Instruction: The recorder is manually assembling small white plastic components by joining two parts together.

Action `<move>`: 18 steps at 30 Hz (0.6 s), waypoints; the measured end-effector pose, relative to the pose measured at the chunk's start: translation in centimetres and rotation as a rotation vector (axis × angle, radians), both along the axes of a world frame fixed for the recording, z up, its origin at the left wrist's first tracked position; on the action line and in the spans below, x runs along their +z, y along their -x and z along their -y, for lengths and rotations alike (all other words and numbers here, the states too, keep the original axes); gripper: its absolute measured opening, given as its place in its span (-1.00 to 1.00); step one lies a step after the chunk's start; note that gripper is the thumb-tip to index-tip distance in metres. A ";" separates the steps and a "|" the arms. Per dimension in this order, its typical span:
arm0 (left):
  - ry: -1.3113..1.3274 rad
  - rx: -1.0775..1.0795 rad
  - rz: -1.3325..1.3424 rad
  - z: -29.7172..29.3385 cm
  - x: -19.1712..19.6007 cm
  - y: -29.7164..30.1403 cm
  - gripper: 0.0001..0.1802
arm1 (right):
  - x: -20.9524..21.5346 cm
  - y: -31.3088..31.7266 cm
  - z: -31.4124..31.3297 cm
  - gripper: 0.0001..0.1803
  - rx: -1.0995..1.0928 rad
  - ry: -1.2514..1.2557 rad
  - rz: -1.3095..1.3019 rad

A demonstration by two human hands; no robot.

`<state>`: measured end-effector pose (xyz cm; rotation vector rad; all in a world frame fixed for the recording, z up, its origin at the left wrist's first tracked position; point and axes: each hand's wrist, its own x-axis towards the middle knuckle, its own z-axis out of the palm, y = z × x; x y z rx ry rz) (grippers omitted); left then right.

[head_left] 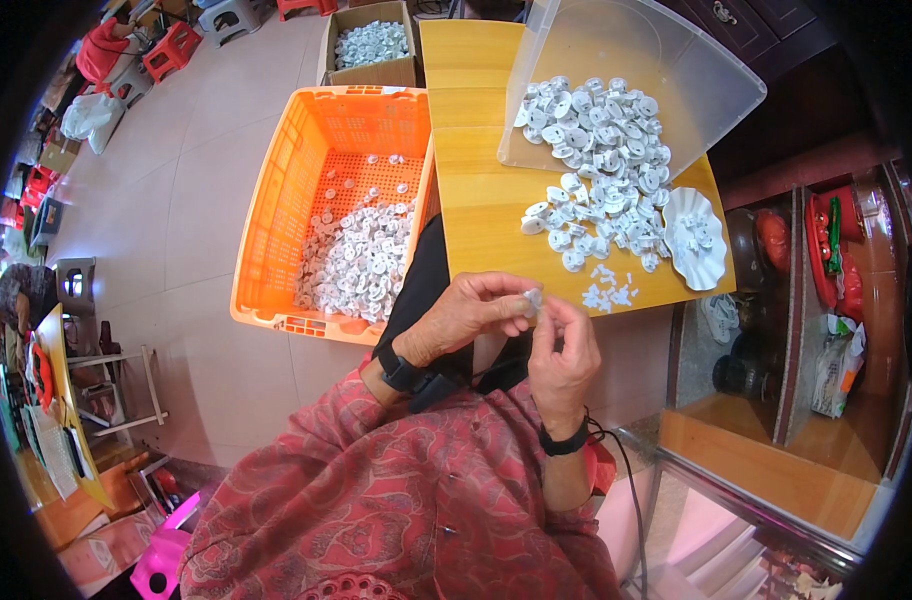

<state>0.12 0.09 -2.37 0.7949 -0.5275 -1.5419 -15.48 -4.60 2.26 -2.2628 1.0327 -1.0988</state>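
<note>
head view: we pinch white part (533, 299) between fingers (544, 338) of left hand (464, 315) and right hand (564, 368), near bench (481, 205); orange crate (268, 240) beside bench.

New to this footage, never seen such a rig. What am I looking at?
There's no robot: it's a person's bare left hand and right hand. The single picture comes from a head-worn fisheye camera looking down, so straight edges bend toward the rim.

The hands hold a small white part at their fingertips. On the yellow table lie a heap of rounded white parts, partly inside a translucent bin, some tiny white pieces and a wavy-edged dish. Left of the table, an orange crate holds more white parts.
</note>
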 end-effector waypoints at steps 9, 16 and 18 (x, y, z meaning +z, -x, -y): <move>0.000 0.003 0.134 0.1 0.1 0.1 -0.67 | -0.3 -0.5 0.1 -0.86 0.054 0.067 -0.034; -0.056 0.024 0.067 0.1 0.6 0.0 -0.66 | -0.1 -0.3 -0.2 -0.75 0.020 -0.190 0.062; -0.056 0.026 0.061 0.0 0.7 0.0 -0.66 | -0.2 -0.3 -0.2 -0.73 0.021 -0.210 0.087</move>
